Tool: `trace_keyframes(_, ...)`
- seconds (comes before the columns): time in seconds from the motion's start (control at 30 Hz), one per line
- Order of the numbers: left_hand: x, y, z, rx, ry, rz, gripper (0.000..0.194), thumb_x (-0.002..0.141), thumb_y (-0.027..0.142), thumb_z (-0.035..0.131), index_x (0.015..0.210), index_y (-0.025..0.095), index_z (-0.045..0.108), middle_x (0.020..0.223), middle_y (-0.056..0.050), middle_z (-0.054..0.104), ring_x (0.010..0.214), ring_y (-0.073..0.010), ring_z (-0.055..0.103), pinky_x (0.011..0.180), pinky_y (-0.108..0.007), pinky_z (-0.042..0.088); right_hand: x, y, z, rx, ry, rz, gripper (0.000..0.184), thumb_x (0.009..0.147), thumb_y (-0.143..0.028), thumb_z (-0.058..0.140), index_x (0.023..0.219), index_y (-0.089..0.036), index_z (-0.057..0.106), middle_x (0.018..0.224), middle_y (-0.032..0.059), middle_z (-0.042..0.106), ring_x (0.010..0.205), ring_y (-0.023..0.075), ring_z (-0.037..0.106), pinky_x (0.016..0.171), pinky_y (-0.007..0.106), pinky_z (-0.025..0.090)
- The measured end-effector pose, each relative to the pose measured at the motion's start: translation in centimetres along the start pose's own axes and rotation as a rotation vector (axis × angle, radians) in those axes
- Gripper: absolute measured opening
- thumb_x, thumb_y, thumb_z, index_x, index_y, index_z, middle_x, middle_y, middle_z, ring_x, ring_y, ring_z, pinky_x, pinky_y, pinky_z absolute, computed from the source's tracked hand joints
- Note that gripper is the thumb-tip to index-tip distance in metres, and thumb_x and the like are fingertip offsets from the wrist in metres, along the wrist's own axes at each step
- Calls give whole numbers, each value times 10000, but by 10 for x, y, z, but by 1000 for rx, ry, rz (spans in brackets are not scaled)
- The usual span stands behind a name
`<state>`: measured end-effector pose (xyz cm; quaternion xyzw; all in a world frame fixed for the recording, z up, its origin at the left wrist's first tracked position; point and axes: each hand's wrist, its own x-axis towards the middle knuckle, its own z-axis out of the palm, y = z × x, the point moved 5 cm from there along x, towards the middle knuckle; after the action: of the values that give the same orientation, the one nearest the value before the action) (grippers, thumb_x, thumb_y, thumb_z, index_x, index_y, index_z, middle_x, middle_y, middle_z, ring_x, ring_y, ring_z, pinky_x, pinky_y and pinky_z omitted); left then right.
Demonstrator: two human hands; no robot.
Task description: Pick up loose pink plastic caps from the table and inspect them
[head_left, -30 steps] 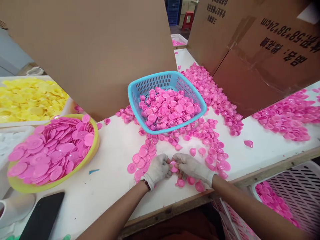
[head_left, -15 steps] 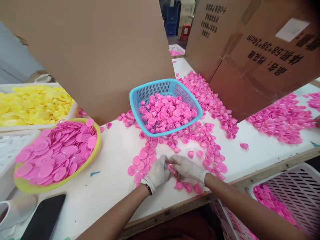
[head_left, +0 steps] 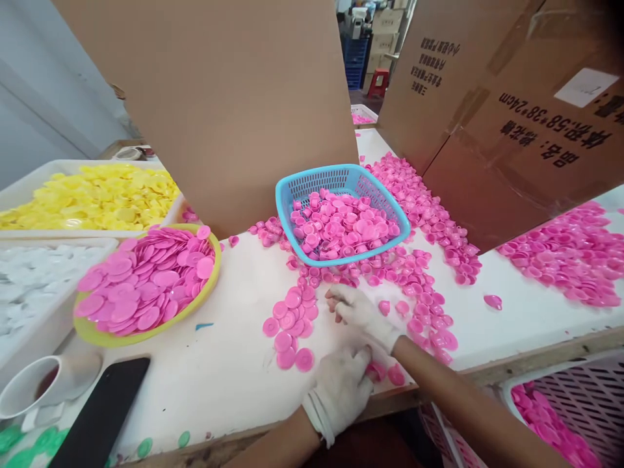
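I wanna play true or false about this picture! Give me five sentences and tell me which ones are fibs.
1. The blue basket has pink cup-shaped pieces in it. True.
2. Both hands are inside the basket. False: the left hand and right hand are both outside it.
3. The left hand is farther from the basket than the right hand. True.
4. The yellow tub is filled with green balls. False: it holds flat pink discs.
5. The black phone is on the red stool. False: it lies on the table near the white mug.
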<state>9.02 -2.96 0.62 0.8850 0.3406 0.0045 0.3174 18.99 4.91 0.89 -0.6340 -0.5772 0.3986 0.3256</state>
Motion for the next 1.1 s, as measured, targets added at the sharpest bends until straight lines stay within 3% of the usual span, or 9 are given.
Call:
trace_keyframes(0.1, 7, 1, 5, 110, -91, -11, 276, 832, 230, 453, 1067, 190, 593, 974, -86, 654, 856, -253, 614, 692, -340, 467, 21, -1, 25, -169, 9, -12, 126, 752, -169, 496, 857, -182, 564, 843, 51, 629, 822, 189, 591, 782, 316, 454)
trace_keyframes(0.2, 12, -12, 2, 101, -84, -99, 290, 831, 199, 421, 1061, 175, 597, 979, -96, 659, 871, -250, 621, 705, -337, 465, 37, -5, 36, -259, 47, 12, 252, 756, -188, 530, 1003, -154, 566, 943, 119, 636, 913, 249, 579, 836, 371, 420)
trace_keyframes(0.4, 12, -40, -18, -162, 160, -234, 246, 813, 209, 465, 1020, 183, 593, 952, -80, 661, 843, -222, 614, 717, -324, 450, 51, -8, 37, -271, 13, -26, 238, 737, -112, 532, 964, -173, 563, 908, 69, 634, 851, 195, 579, 783, 300, 430)
trace_keyframes(0.57, 1, -65, -45, -729, 357, -355, 221, 865, 333, 425, 921, 185, 581, 787, -30, 641, 601, -141, 571, 567, -271, 441, 17, -11, 13, -190, -3, -103, 206, 765, -50, 398, 813, -202, 527, 731, -18, 557, 667, 121, 524, 629, 223, 420)
trace_keyframes(0.7, 6, -70, -46, -1312, 195, -442, 277, 765, 405, 591, 891, 160, 562, 741, -8, 611, 477, -81, 516, 452, -218, 404, -32, -22, -5, -139, -68, -301, 215, 797, -51, 388, 777, -200, 542, 800, 6, 554, 750, 128, 524, 701, 241, 430)
trace_keyframes(0.77, 10, -65, -43, -1441, 140, -445, 335, 668, 344, 697, 903, 152, 555, 719, 5, 600, 506, -82, 537, 489, -219, 441, -52, -19, -7, -84, -100, -342, 240, 808, -58, 383, 830, -203, 572, 857, 21, 577, 801, 133, 543, 741, 253, 443)
trace_keyframes(0.9, 15, -56, -27, -1285, 145, -432, 266, 700, 283, 656, 901, 166, 527, 645, 25, 591, 508, -99, 551, 506, -233, 467, -69, 18, -6, 68, 9, 42, 233, 827, -157, 417, 997, -209, 568, 833, 17, 600, 694, 124, 579, 601, 232, 473)
trace_keyframes(0.97, 17, -54, -19, -1137, 178, -411, 183, 736, 242, 596, 888, 179, 517, 616, 37, 578, 490, -93, 535, 476, -216, 444, -72, 37, 4, 161, -35, 264, 169, 814, -199, 434, 929, -199, 558, 697, -17, 563, 552, 103, 553, 465, 196, 431)
trace_keyframes(1.1, 18, -56, -13, -917, 188, -399, 60, 782, 235, 524, 816, 188, 508, 550, 49, 544, 428, -81, 494, 405, -189, 377, -69, 47, 18, 290, -147, 409, 37, 751, -197, 463, 762, -190, 497, 582, -56, 490, 459, 83, 531, 382, 159, 388)
